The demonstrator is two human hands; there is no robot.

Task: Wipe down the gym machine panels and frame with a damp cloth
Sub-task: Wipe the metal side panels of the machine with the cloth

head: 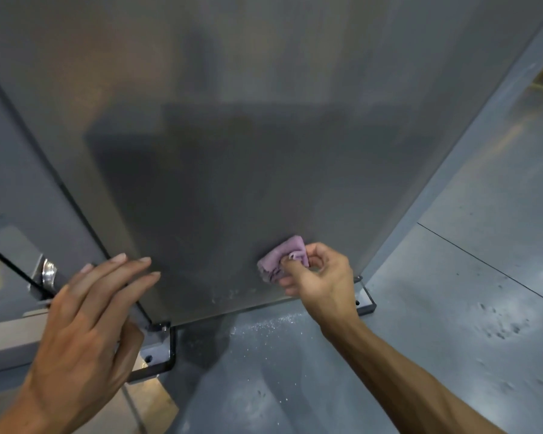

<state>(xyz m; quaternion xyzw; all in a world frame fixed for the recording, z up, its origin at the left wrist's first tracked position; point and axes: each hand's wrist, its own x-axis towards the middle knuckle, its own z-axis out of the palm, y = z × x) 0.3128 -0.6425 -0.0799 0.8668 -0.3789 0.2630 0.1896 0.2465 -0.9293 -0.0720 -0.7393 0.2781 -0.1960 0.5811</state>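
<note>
A tall grey translucent panel [232, 136] of the gym machine fills most of the head view, reaching down to the floor. My right hand [320, 274] is closed around a bunched purple cloth [282, 256] and presses it against the panel's lower right part. My left hand [88, 314] lies flat with fingers spread on the panel's lower left edge, over the dark frame post [76, 195]. White specks mark the panel just below the cloth.
Metal foot brackets [157, 355] [365, 300] bolt the frame to the grey floor [452, 308]. A black cable [10, 264] and a shiny pulley fitting [49, 272] sit at the left. White dust lies on the floor under the panel.
</note>
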